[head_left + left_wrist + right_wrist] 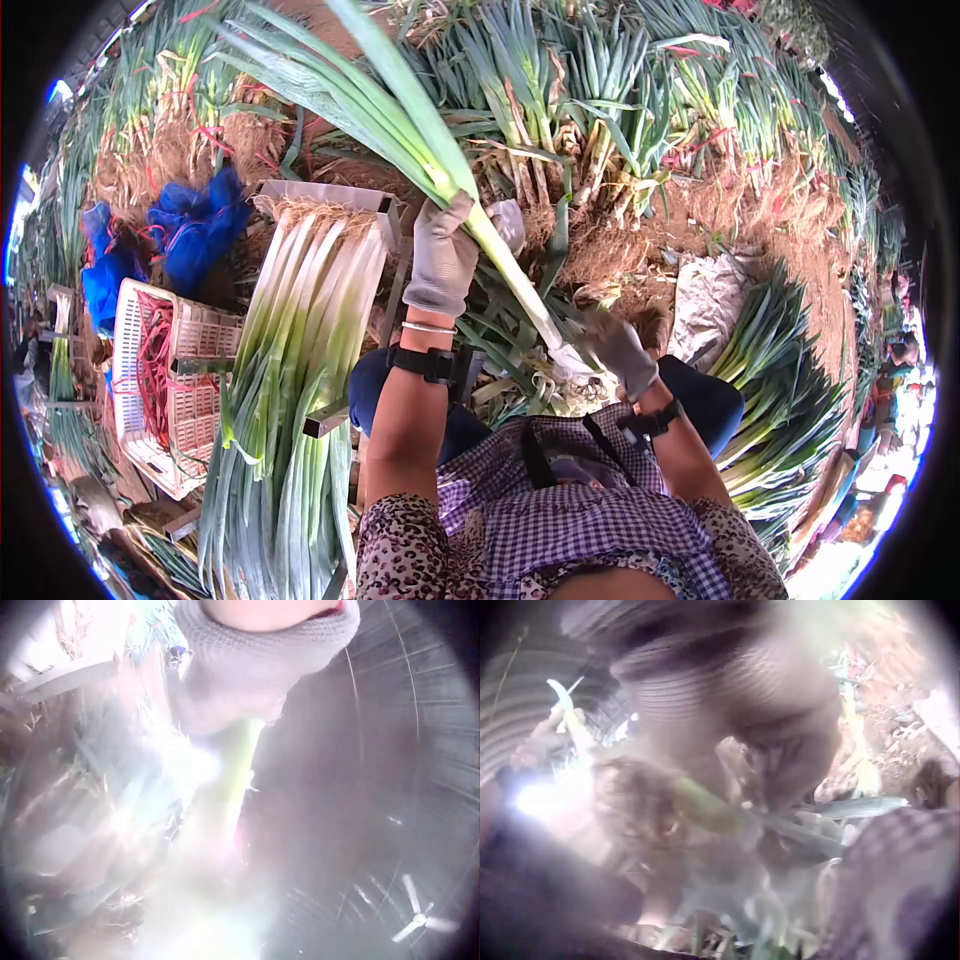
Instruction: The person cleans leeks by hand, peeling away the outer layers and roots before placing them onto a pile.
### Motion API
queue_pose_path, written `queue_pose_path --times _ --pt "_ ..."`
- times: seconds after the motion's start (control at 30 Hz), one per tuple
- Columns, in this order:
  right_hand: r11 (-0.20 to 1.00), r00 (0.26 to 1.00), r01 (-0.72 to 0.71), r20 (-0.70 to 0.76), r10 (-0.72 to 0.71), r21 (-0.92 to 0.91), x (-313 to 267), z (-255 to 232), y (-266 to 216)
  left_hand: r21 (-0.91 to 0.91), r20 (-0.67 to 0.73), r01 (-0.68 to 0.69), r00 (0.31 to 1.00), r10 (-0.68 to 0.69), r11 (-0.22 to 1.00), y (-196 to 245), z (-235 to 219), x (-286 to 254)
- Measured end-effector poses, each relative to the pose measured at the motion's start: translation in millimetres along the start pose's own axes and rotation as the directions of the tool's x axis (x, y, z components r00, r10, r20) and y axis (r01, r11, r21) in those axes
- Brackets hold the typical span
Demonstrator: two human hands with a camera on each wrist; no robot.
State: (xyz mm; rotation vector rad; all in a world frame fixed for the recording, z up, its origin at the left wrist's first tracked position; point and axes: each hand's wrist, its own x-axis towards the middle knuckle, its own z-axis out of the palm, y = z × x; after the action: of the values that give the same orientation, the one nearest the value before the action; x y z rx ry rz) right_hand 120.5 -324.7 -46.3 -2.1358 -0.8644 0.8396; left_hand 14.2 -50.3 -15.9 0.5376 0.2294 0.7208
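My left hand (443, 262), in a pale knit glove, grips a long leek (512, 268) partway along its stalk. The leek slants across the head view, green leaves (345, 100) up to the left and its white root end (570, 358) low beside my right hand. In the left wrist view the pale green stalk (241, 769) comes out below the gloved fist. My right hand (625, 358), gloved too, is motion-blurred right by the root end. Brown roots (634, 799) and a green strip (709, 806) show near its bent fingers; I cannot tell whether it holds the strip.
A metal rack (325, 193) at my left bears a row of cleaned leeks (300, 290). Beyond it stand a white plastic basket (195, 400) with red ties and some blue netting (195, 235). Bundled leeks (520, 90) line the back; more leeks (775, 390) lie at right.
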Motion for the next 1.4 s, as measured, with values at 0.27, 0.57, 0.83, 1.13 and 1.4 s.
queue_pose_path --times 0.27,0.57,0.83,1.13,1.4 --pt "0.947 0.95 0.3 -0.059 -0.308 -0.115 42.1 19.9 -118.8 0.289 0.013 -0.135 0.991 0.137 0.948 5.0 26.3 -6.9" --pt "0.947 1.0 -0.004 -0.031 -0.006 -0.321 55.6 23.8 -22.8 0.049 0.078 -0.049 0.996 0.045 0.998 13.8 22.7 -8.4" --pt "0.987 0.996 0.05 -0.066 -0.061 -0.15 23.8 -0.5 -18.5 0.106 0.051 -0.111 0.993 0.107 0.988 12.6 12.9 -3.0" --pt "0.957 0.951 0.279 0.161 -0.264 -0.077 2.7 14.3 -35.6 0.143 -0.137 -0.125 0.98 0.145 0.982 17.1 7.8 2.8" --pt "0.906 0.945 0.29 0.059 -0.322 0.308 1.3 14.0 -66.0 0.295 -0.405 0.259 0.906 -0.125 0.92 -5.0 -4.3 25.2"
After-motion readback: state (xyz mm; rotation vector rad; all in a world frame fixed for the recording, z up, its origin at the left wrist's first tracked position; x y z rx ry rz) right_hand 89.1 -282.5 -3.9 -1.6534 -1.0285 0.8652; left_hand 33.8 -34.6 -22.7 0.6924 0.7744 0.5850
